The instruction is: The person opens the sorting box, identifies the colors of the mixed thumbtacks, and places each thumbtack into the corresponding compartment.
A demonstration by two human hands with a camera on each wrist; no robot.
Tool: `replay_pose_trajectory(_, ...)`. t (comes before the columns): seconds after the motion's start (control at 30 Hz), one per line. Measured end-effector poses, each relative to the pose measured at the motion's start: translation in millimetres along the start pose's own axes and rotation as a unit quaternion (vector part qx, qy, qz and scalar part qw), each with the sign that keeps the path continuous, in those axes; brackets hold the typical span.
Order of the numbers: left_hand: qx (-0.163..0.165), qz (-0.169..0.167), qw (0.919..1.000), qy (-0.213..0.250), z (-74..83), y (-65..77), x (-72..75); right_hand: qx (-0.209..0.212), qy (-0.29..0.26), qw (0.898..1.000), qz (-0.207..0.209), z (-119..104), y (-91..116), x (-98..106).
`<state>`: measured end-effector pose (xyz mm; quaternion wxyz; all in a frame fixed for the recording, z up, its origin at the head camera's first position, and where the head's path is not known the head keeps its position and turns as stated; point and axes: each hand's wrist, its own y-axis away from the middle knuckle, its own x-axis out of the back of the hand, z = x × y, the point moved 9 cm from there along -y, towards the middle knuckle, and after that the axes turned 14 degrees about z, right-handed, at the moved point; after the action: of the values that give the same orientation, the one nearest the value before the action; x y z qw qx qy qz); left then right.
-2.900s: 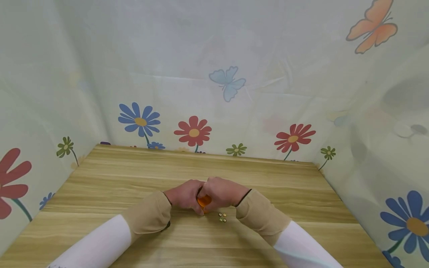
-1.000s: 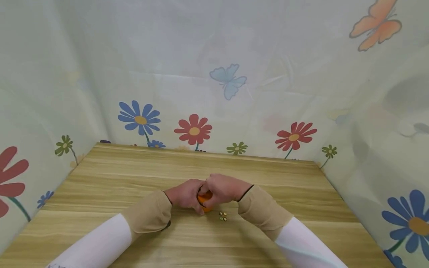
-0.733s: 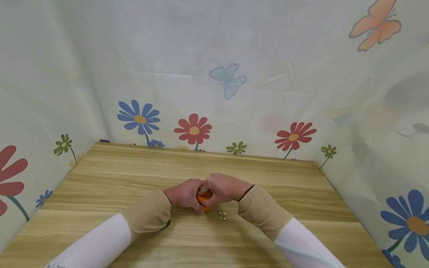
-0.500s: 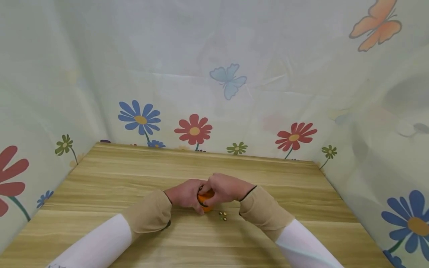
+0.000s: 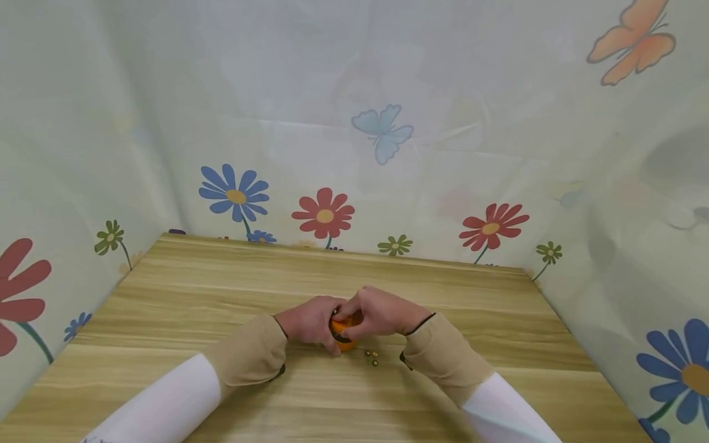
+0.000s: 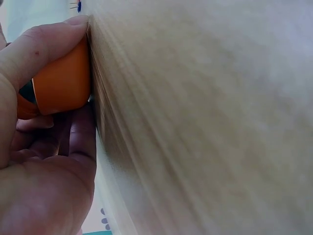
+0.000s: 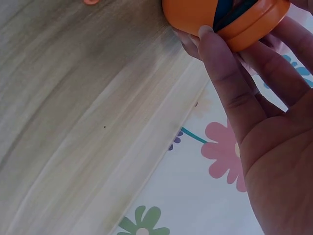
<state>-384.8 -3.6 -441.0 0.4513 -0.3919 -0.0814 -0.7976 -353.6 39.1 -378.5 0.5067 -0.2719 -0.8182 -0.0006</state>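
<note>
In the head view, the left hand (image 5: 311, 321) curls round an orange container (image 5: 346, 346) standing on the bench (image 5: 471, 301), while the right hand (image 5: 384, 312) comes over from the other side and holds its orange lid (image 5: 344, 323); the left seems to be there to steady the body so that the right can work the lid. Four small pieces (image 5: 375, 363), too small to identify, lie just beside the container, apart from both hands, probably set there to be within easy reach. Against the view from half a second ago, the right hand sits a little farther to the right and the dark strip between lid and body looks broader. In the left wrist view, the thumb lies along one side of the container and the other fingers lie on the opposite side, a wrap that likely keeps it from turning; its base meets the bench. In the right wrist view, the lid tilts away from the body, leaving a dark wedge (image 7: 224, 12). One fingertip lies at the seam and others reach behind the lid, narrowed on it, presumably for leverage; their exact contact is partly hidden.
</note>
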Motion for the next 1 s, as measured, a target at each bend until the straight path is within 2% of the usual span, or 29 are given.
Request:
replay_pose_trajectory(0.37,0.016,-0.004,0.9998,-0.003,0.9,-2.0,-1.3,0.015,-0.038,0.999,0.032,3.3,8.8,6.4)
replay_pose_trajectory(0.67,0.048,-0.013,0.9988,0.001,-1.4,-3.2,-0.6,-0.042,-0.084,0.993,0.07,15.6,17.7,21.6)
replay_pose_trajectory(1.0,0.018,-0.005,0.9997,0.017,-3.9,-3.2,-2.0,-0.091,-0.09,0.989,0.078,30.6,26.4,24.8)
